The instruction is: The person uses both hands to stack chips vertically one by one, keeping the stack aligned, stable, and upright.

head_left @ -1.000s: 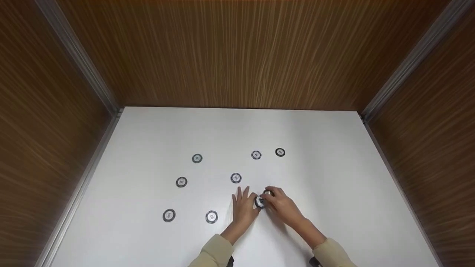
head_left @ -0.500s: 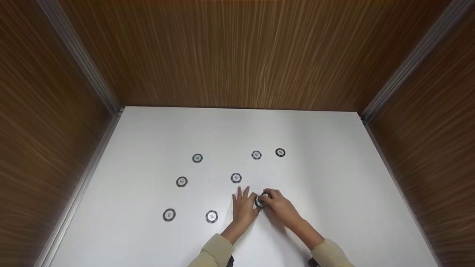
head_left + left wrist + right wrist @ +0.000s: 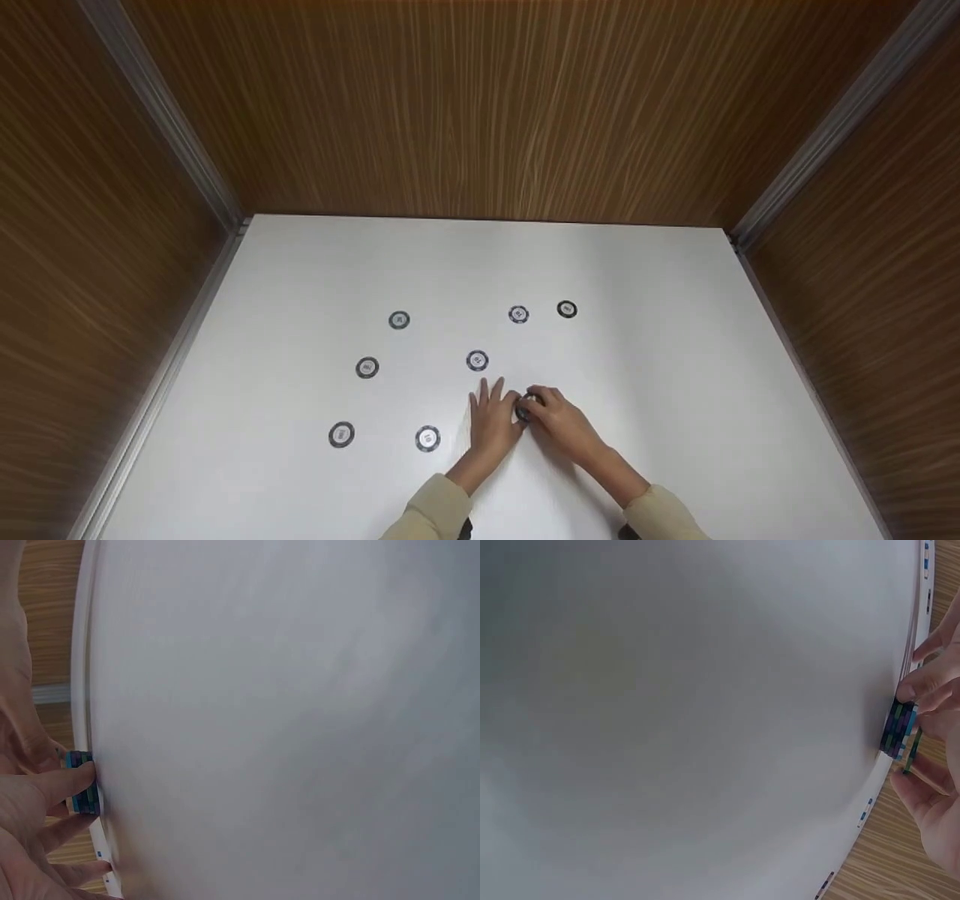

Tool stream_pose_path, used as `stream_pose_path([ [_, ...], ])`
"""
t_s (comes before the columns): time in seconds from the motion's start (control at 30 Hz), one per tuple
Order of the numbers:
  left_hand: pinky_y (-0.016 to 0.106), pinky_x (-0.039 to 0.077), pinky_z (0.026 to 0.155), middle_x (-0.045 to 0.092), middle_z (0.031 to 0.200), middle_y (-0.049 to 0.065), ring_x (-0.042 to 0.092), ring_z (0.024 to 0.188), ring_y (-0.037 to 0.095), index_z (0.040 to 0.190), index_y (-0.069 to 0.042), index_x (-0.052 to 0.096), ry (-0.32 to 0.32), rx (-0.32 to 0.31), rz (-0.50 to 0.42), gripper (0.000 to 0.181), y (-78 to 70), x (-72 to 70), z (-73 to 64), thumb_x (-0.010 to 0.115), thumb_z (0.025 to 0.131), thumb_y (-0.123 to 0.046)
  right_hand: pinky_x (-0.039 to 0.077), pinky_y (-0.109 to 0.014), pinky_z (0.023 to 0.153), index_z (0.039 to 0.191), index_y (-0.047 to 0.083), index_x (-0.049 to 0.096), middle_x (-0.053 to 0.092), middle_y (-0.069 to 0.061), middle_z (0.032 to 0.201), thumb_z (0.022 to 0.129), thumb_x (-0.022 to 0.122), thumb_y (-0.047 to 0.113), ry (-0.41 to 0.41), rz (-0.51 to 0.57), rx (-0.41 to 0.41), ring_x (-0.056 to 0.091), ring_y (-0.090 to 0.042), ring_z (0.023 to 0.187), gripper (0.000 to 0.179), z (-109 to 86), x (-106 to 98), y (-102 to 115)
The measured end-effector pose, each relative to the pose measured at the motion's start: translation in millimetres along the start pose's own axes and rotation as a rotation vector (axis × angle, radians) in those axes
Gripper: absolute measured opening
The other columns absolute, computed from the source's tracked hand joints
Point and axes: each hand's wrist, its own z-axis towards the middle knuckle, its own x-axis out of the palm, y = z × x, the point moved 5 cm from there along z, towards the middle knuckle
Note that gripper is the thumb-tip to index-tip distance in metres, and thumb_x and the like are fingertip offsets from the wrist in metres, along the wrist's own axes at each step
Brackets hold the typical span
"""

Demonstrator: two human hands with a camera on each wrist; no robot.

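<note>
In the head view my left hand [image 3: 492,426] rests on the white table, pinching the side of a short stack of poker chips [image 3: 897,729] between thumb and index finger. Its other fingers are spread out straight. My right hand [image 3: 568,429] holds one more poker chip [image 3: 913,751] by the edge, tilted close against the top of the stack. From the left wrist view, the stack shows dark, green and blue edges behind my left fingers [image 3: 66,784]. Fingers of both hands cover much of the stack from above.
Several single poker chips lie flat around the stack, among them a green one [image 3: 399,320], a dark one [image 3: 567,309] and a near one [image 3: 427,438]. Wood-grain panels [image 3: 480,112] wall the white table [image 3: 675,337] at the back and both sides.
My right hand has moved slightly left, bringing its chip from beside the stack to over it. My left hand keeps its place at the stack, and the loose chips stay put.
</note>
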Motion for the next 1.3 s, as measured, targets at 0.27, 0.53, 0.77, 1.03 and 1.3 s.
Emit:
stream_pose_path([
  [0.27,0.061,0.028,0.097,0.049,0.129,0.015,0.034,0.124,0.043,0.103,-0.012,0.064,0.017,-0.012,0.010,0.039,-1.0,0.3,-0.1,0.079,0.069,-0.022,0.047,-0.031,0.087,0.113,0.013,0.060,0.052,-0.010,0.115,0.082,0.067,0.007,0.005,-0.020,-0.025,0.053,-0.025,0.107,0.033,0.2,1.9,2.3],
  [0.53,0.060,0.025,0.099,0.047,0.131,0.014,0.033,0.125,0.042,0.104,-0.012,0.064,0.033,-0.030,0.002,0.037,-0.4,2.8,-0.7,0.077,0.071,-0.021,0.048,-0.030,0.086,0.113,0.013,0.060,0.052,-0.010,0.115,0.083,0.066,0.007,-0.004,-0.021,-0.041,0.053,-0.025,0.107,0.032,0.9,1.0,6.1],
  [0.77,0.061,0.027,0.098,0.049,0.129,0.015,0.034,0.124,0.043,0.102,-0.011,0.064,0.003,-0.011,-0.009,0.035,-0.1,0.7,-0.9,0.078,0.070,-0.016,0.048,-0.030,0.086,0.113,0.013,0.060,0.053,-0.010,0.115,0.082,0.067,0.009,-0.017,-0.017,-0.049,0.052,-0.024,0.107,0.032,0.9,2.3,7.3],
  [1.03,0.061,0.029,0.097,0.049,0.128,0.015,0.035,0.123,0.043,0.101,-0.011,0.064,0.000,-0.008,0.003,0.035,-0.6,0.1,-1.1,0.079,0.069,-0.017,0.049,-0.031,0.083,0.111,0.011,0.060,0.054,-0.010,0.114,0.082,0.068,0.008,-0.029,-0.002,-0.044,0.053,-0.024,0.106,0.031,0.9,3.6,5.8],
  [1.3,0.060,0.029,0.097,0.050,0.128,0.014,0.035,0.123,0.042,0.101,-0.011,0.065,0.014,-0.010,0.017,0.037,-0.2,1.3,0.1,0.079,0.069,-0.024,0.051,-0.032,0.081,0.109,0.008,0.061,0.057,-0.012,0.111,0.078,0.070,0.004,-0.040,0.034,-0.051,0.055,-0.025,0.102,0.033,2.8,2.2,4.1],
])
